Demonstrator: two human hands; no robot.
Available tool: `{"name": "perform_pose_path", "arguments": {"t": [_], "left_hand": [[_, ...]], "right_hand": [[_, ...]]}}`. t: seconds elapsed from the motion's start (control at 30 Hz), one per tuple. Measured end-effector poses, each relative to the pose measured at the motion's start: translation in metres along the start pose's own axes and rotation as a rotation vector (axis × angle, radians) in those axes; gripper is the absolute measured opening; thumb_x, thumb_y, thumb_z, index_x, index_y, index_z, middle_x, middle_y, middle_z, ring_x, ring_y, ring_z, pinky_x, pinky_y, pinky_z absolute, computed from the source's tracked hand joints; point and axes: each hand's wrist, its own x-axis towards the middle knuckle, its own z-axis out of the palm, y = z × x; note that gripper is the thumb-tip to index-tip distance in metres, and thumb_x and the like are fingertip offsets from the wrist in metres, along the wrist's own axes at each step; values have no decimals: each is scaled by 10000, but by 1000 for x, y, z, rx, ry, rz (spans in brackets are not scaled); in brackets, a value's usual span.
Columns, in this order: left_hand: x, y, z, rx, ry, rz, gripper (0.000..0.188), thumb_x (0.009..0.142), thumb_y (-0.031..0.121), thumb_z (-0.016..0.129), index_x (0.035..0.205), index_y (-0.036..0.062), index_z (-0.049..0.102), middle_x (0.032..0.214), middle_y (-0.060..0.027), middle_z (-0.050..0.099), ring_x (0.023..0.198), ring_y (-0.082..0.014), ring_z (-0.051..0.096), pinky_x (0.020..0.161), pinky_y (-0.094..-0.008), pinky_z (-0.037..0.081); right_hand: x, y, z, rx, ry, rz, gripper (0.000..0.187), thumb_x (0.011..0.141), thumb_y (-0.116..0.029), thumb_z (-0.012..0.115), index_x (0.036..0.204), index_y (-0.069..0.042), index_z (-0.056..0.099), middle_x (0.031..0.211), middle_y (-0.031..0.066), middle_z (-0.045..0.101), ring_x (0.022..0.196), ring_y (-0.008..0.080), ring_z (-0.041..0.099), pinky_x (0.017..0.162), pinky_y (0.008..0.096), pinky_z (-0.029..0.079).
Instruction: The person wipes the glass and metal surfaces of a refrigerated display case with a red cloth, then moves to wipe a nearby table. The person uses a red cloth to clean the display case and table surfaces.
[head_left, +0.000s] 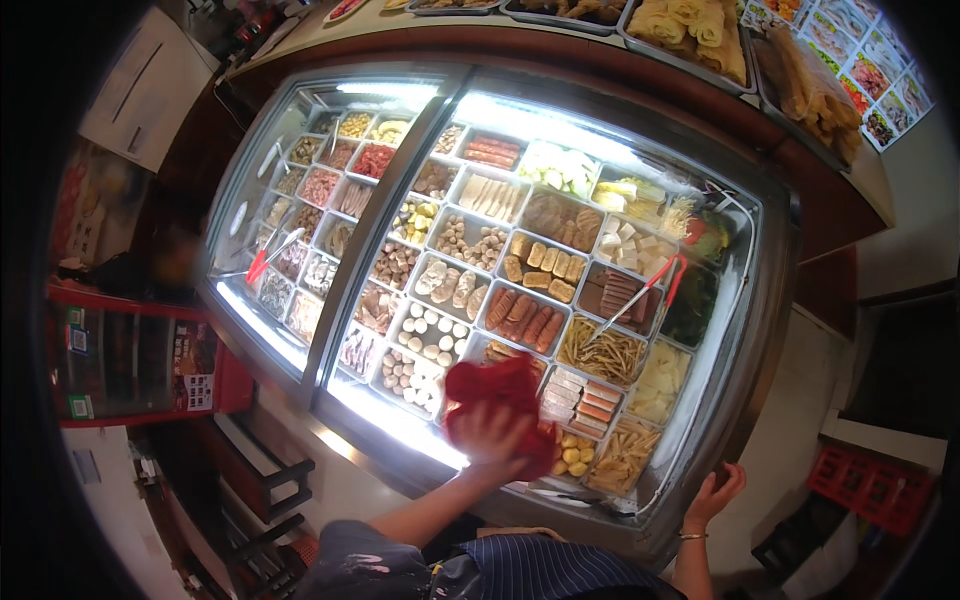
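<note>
A red cloth lies bunched under my left hand, over the near part of the glass-topped display case. The fingers of that hand are slightly smeared by motion and press on the cloth. Out past the case's near right corner is my right hand, its fingers loosely bent and apart, with nothing in it. Under the glass sit several trays of food, among them sausages, white eggs and tofu cubes. Tongs with red handles rest on the trays at right.
Trays of rolled tofu skins stand on the far counter. At left is a red-framed cabinet with a dark stool beside it. A red crate sits at the lower right.
</note>
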Motion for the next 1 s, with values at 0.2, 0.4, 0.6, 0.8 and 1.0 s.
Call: {"name": "perform_pose_path", "arguments": {"t": [0.2,0.4,0.6,0.8,1.0], "left_hand": [[211,57,7,-211,148,450,646,631,403,729,1218,217,537,1325,-115,434,1236,-363,362,964,-592,279],[349,-19,-26,-83,205,24,576,683,388,684,1206,216,518,1286,-94,459,1204,-324,384,938,-589,309],[297,-194,-19,130,460,-361,555,740,417,654,1245,232,515,1284,-56,486,1210,-316,398,941,-548,323],[84,-247,-23,216,385,-481,601,745,346,652,1308,231,474,1319,-75,475,1205,-313,424,967,-503,334],[-78,-190,-37,299,103,-813,682,747,376,644,1359,186,410,1317,-121,461,1231,-328,397,986,-532,300]], "right_hand": [[1,0,3,45,37,-8,261,830,-59,503,1087,-21,483,1206,132,402,1093,259,438,948,365,377],[1,8,-1,-23,27,-19,276,826,-67,495,1094,-11,463,1198,142,389,1069,262,454,933,365,394],[3,7,0,-23,11,-20,296,812,-51,488,1103,-11,447,1190,142,382,1056,258,473,925,364,407],[3,1,3,43,32,-12,289,814,-35,504,1099,-16,456,1147,124,399,1032,247,465,921,357,397],[2,12,1,62,5,-52,318,802,-10,512,1114,-5,450,1162,137,405,1057,267,466,928,361,400]]}}
